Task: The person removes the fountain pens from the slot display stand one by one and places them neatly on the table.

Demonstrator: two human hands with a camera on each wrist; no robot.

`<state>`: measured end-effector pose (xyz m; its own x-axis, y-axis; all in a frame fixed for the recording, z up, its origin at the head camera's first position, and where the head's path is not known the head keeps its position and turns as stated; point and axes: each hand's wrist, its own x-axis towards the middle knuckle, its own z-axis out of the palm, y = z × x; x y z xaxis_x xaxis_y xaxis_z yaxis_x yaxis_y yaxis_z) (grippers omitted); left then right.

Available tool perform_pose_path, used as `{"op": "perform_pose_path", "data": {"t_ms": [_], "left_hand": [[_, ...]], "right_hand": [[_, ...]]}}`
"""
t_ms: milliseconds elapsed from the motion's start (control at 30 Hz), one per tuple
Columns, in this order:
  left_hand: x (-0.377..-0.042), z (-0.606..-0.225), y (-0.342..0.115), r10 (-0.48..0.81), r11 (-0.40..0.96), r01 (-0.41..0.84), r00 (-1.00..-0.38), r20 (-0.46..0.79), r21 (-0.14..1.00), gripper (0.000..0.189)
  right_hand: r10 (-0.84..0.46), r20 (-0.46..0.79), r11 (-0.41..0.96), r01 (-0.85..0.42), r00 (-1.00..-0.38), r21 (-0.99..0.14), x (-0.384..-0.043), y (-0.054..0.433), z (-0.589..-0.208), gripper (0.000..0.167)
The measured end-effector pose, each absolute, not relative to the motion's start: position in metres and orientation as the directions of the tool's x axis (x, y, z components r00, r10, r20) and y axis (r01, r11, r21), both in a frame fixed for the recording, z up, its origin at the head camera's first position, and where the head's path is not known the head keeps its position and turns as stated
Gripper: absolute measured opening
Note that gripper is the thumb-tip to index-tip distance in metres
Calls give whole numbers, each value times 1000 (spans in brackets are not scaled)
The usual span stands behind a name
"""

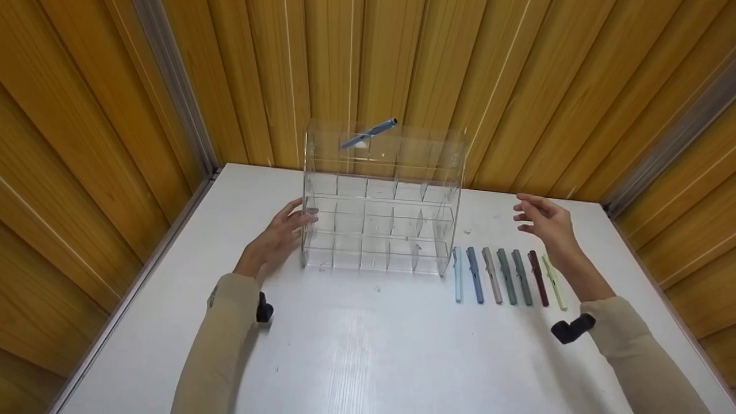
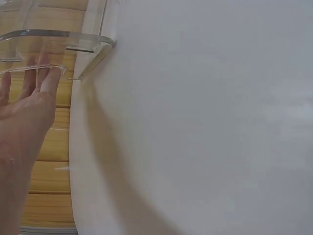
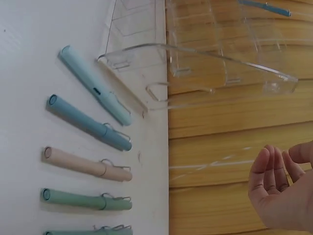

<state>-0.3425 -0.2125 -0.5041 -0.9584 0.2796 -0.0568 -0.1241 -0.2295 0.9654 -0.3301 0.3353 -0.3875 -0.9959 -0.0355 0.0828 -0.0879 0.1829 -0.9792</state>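
Note:
A clear acrylic rack [image 1: 376,221] with several compartments stands on the table. A blue pen [image 1: 369,133] lies slantwise across its top part. At the rack's left side is my left hand [image 1: 282,230], fingers extended and touching the side panel; in the left wrist view the hand [image 2: 29,105] shows partly through the clear plastic. My right hand [image 1: 549,224] hovers to the right of the rack with loosely bent fingers and nothing in them, as the right wrist view of the hand [image 3: 283,191] also shows. Nearest below it are a dark red pen [image 1: 538,278] and a light green pen [image 1: 555,282].
Right of the rack, pens lie in a row: light blue [image 1: 457,275], blue [image 1: 475,275], beige [image 1: 492,276], and two greenish ones, including a green pen [image 1: 507,276]. The white table [image 1: 356,345] meets a wood-look panel wall [image 1: 379,57] behind the rack.

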Motion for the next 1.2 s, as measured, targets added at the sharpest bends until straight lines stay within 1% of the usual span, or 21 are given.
{"op": "perform_pose_path", "data": {"t_ms": [167,267,467,700,833,1067,1200], "left_hand": [[-343,-504,-214,244,-244,-102,-969,-41,964,68],[-342,-504,-217,253,-252,-106,-967,-40,962,70],[-342,-505,-218,272,-223,-88,-962,-25,971,67],[-340,-506,-217,272,-168,-78,-962,-30,983,67],[-339,-508,-219,255,-166,-92,-966,-47,982,68],[-338,-509,-220,275,-204,-77,-961,-18,976,66],[-336,-510,-222,279,-200,-71,-960,-13,977,67]], "right_hand": [[-93,174,305,-194,-980,-932,-332,307,-373,28],[-122,211,358,-241,-970,-902,-333,292,-368,33],[-148,231,338,-269,-962,-902,-333,274,-363,34],[-184,225,361,-278,-957,-890,-330,257,-358,43],[-202,221,349,-280,-954,-894,-332,245,-354,43],[-196,206,353,-265,-959,-897,-336,226,-344,40],[-215,221,314,-282,-951,-907,-339,216,-341,40]]}}
